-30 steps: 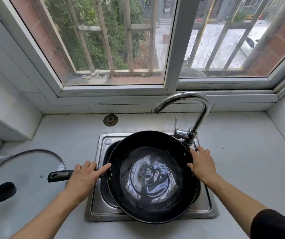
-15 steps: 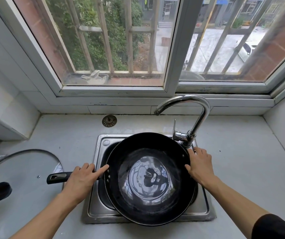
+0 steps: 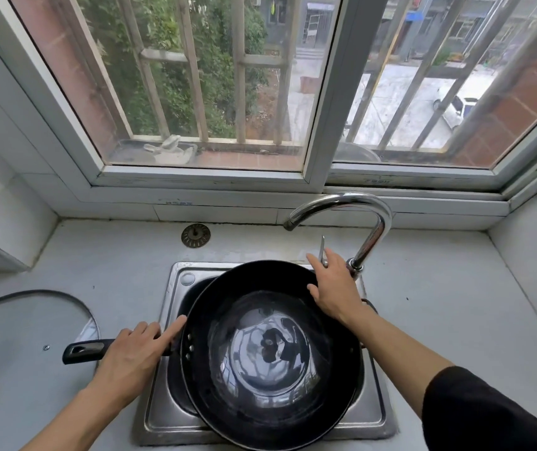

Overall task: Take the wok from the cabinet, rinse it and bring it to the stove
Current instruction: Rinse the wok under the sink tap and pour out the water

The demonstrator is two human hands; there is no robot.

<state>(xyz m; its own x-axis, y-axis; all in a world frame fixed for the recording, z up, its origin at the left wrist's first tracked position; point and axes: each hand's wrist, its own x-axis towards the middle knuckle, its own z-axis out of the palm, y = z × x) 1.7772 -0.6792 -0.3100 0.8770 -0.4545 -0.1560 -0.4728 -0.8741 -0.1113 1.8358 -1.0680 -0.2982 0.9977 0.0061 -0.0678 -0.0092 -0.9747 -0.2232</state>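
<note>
Since the earlier frame, the right hand (image 3: 333,288) has been lifted off the wok (image 3: 270,356) rim to the tap lever (image 3: 322,252), fingers spread around it; whether it is gripped cannot be told. The wok is held over the sink (image 3: 159,418), water pooled inside, its handle (image 3: 85,350) gripped by the left hand (image 3: 133,359), forefinger extended.

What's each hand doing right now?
Left hand: closed around the wok handle.
Right hand: open, fingers at the faucet lever, palm over the wok rim.
</note>
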